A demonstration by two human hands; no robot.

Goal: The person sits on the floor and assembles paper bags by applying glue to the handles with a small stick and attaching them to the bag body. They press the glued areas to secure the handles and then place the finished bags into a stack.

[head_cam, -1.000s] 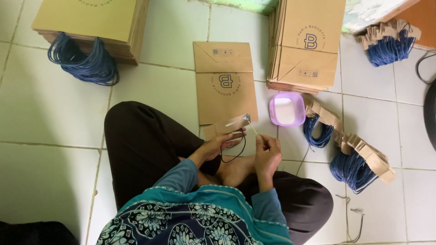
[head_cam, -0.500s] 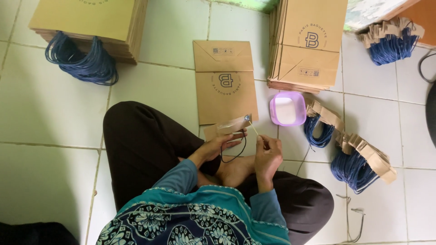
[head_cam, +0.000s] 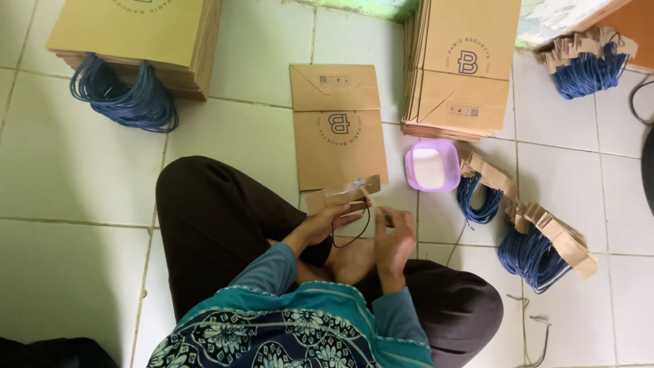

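Where the floor tiles (head_cam: 82, 184) run to the far-left edge, a stack of flat brown paper bags (head_cam: 129, 34) with a bundle of blue cord handles (head_cam: 122, 102) spilling off its near side. Left hand (head_cam: 327, 221) curled around the underside of a brown paper handle strip (head_cam: 340, 194), fingers closed on it, a dark cord loop (head_cam: 354, 232) hanging below. Strip held over the lap, just at the near edge of a single flat bag (head_cam: 337, 123) lying mid-floor. Right hand (head_cam: 395, 238) loosely closed, pinching a thin stick-like applicator (head_cam: 366, 195) whose tip meets the strip; exact grip hard to make out. Strip judged light, thin, easily creased; likely tacky where the tip touches, so best taken by the dry ends and supported flat from beneath. Cord soft and limp, no help for holding. To the right, a small lilac tub (head_cam: 432, 165), open, just beside the bag. Beyond it a tall stack of folded bags (head_cam: 463, 68), then a chain of prepared strips with blue cords (head_cam: 531, 238) trailing toward the near-right, and another heap (head_cam: 586, 61) at the far-right corner. Pale green glazed tiles, grout lines visible, worker seated cross-legged directly on the floor.
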